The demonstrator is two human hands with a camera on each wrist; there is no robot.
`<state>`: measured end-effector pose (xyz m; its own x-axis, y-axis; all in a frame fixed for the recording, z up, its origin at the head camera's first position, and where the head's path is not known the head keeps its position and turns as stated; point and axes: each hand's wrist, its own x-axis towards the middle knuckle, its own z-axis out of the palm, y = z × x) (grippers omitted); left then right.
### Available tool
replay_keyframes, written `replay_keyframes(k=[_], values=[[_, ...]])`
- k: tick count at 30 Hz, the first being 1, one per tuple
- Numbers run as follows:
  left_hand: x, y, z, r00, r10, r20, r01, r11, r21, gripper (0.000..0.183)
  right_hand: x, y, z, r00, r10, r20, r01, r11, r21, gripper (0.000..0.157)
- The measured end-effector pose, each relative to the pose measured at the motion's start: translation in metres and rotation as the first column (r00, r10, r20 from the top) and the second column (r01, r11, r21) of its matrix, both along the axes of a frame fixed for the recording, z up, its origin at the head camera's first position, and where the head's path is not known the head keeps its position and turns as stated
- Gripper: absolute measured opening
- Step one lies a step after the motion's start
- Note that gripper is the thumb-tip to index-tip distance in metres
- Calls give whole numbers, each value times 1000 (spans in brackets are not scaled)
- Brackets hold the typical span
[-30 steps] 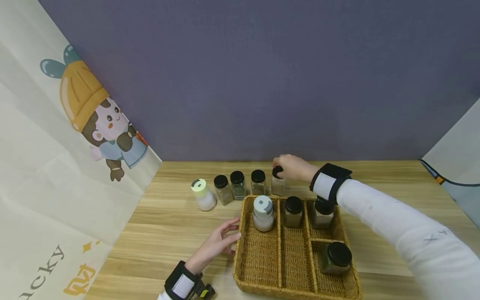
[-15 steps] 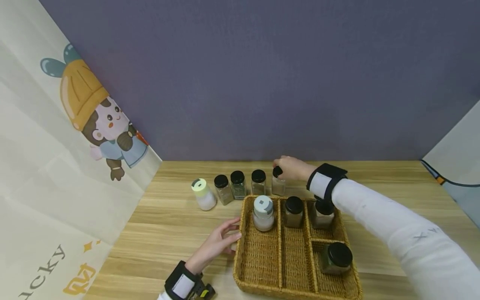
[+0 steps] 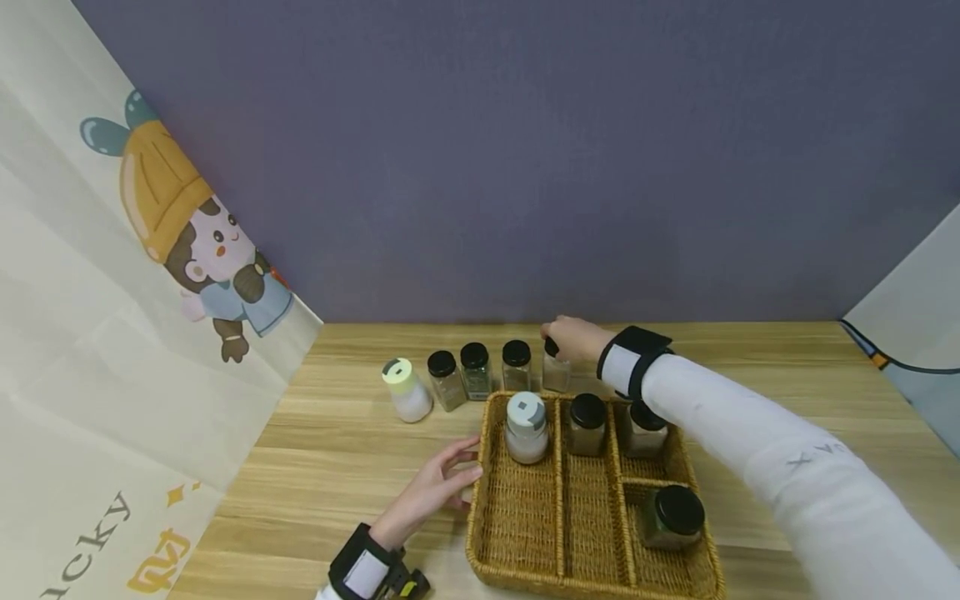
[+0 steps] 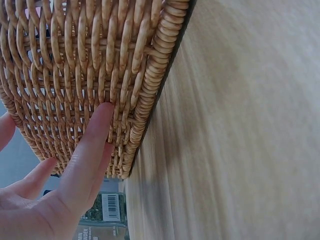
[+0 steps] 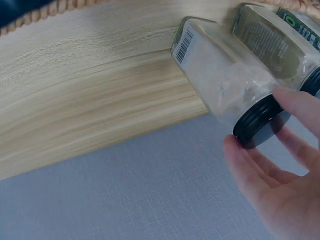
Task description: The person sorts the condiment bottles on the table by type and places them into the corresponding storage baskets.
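My right hand (image 3: pixel 577 337) pinches the black lid (image 5: pixel 256 120) of a clear square spice jar (image 3: pixel 556 375) standing behind the basket. In the right wrist view, thumb and fingers reach round the rim of that lid, and the jar's pale contents (image 5: pixel 217 80) and barcode show. My left hand (image 3: pixel 432 490) is at the left side of a divided wicker basket (image 3: pixel 517 572). Its extended fingers touch the woven wall in the left wrist view. Inside the basket stand a white-capped shaker (image 3: pixel 527 429) and black-lidded jars (image 3: pixel 587 425), (image 3: pixel 677 518) in separate compartments.
Left of the pinched jar, other black-lidded spice jars (image 3: pixel 517 367) stand in a row behind the basket. A yellow-capped shaker (image 3: pixel 407 392) ends the row. A grey-purple panel (image 3: pixel 525 167) rises at the wooden table's (image 3: pixel 322 467) back edge.
My right wrist and forearm have shifted slightly left, while the fingers stay at the same jar's lid. The jar has hardly moved. My left hand and the basket look unchanged.
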<state>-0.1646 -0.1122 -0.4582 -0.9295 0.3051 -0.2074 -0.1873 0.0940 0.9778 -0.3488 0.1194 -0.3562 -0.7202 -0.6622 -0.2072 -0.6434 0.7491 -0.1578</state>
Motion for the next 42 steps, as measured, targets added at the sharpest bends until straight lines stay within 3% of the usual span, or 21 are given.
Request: replay_keyframes(k=[7, 12, 27, 33, 42], values=[[1, 1, 1, 1000, 5, -2, -6, 1000, -8, 61, -4, -4, -1, 999, 41, -5, -41, 999, 20, 33], [1, 1, 2, 1000, 8, -3, -8, 1000, -8, 61, -7, -6, -3, 999, 28, 17, -28, 999, 31, 33], [-11, 14, -1, 999, 40, -8, -39, 999, 10, 60, -27, 1, -7, 997, 75, 26, -75, 997, -9, 28], [-12, 14, 0, 999, 32, -1, -32, 999, 19, 59, -28, 3, -8, 995, 96, 18, -95, 995, -10, 27], [-5, 7, 1, 1000, 22, -2, -22, 1000, 12, 58, -17, 5, -1, 998, 54, 17, -53, 998, -30, 32]])
